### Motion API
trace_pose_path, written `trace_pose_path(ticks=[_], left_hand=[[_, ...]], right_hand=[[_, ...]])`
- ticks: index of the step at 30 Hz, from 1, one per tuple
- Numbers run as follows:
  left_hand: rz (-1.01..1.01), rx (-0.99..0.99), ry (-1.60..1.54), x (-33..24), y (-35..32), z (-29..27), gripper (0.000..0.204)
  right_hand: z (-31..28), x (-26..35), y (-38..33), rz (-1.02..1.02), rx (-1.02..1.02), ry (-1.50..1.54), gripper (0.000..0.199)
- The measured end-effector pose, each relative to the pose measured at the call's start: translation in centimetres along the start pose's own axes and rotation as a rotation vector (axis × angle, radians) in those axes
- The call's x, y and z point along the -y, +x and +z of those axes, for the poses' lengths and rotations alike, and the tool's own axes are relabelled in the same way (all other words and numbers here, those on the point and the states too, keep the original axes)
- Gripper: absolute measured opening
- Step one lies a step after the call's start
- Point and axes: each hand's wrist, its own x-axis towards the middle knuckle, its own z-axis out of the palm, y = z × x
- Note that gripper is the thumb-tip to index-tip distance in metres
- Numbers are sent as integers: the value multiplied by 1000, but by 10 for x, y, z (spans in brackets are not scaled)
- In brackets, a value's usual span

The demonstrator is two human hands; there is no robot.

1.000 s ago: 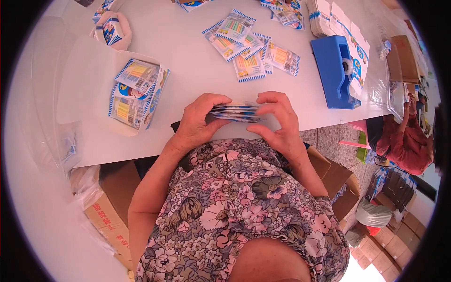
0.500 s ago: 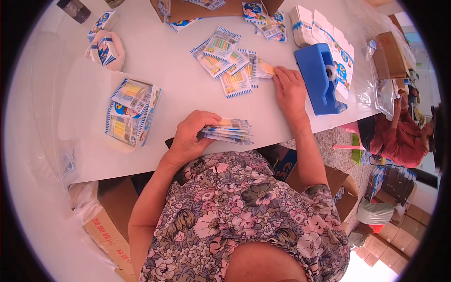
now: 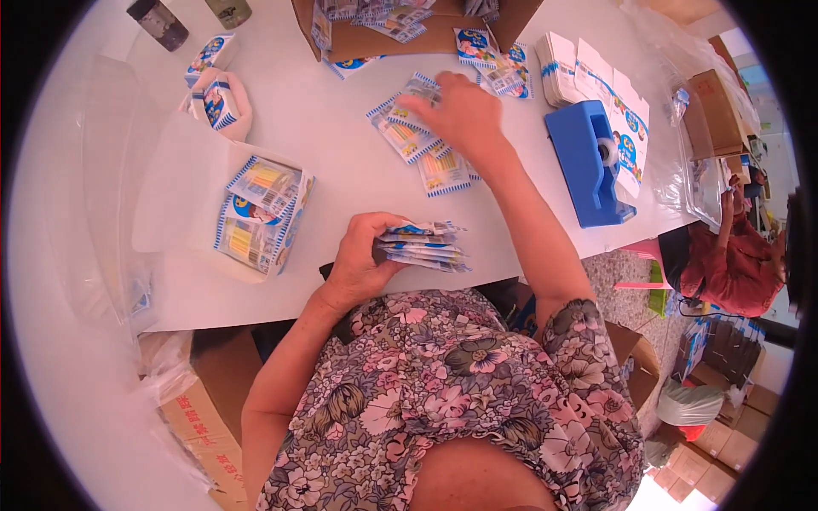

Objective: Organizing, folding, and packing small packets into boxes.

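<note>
My left hand (image 3: 362,255) is closed around a stack of small flat clear-and-blue packets (image 3: 426,247), held by one end just above the table's near edge. The stack's free ends fan out to the right. Farther off, my right hand (image 3: 467,111) reaches over a loose pile of the same packets (image 3: 396,136). Its thumb and fingers are apart at the topmost packet, and I see nothing gripped in them. The palm and wrist cover part of the pile. Through the packets' clear faces, thin yellow and coloured sticks show.
An open white box (image 3: 294,230) of packets stands on the left. A blue tape dispenser (image 3: 579,166) and flat printed cartons (image 3: 618,111) lie at right. Beyond the pile is a cardboard box (image 3: 409,43) of packets. Another person (image 3: 733,255) sits at far right.
My right hand has moved left and away from me, from a packet at the pile's right side to its top. The stack in my left hand looks thicker. The whole view has shifted slightly.
</note>
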Motion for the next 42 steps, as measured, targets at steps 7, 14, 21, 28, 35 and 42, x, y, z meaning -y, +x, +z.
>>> trace_pose_path(ticks=[7,14,21,28,35,42], left_hand=[[231,123,331,-21,17,-15,52],[54,-14,100,-27,12,-12,43],[137,32,98,-12,7,-10,43],[177,15,159,-16,15,-8,45],[232,-129,265,-28,16,-7,42],[119,44,128,-17,14,-11,47]], right_hand=[[10,-7,31,-38,301,-270,47],[-45,5,-68,-408,191,273,13],[-25,14,-23,-69,177,-37,25],[12,1,-28,-318,-140,17,29],[-44,0,-78,-149,501,516,14],[-62,-14,-105,-13,376,725,19]])
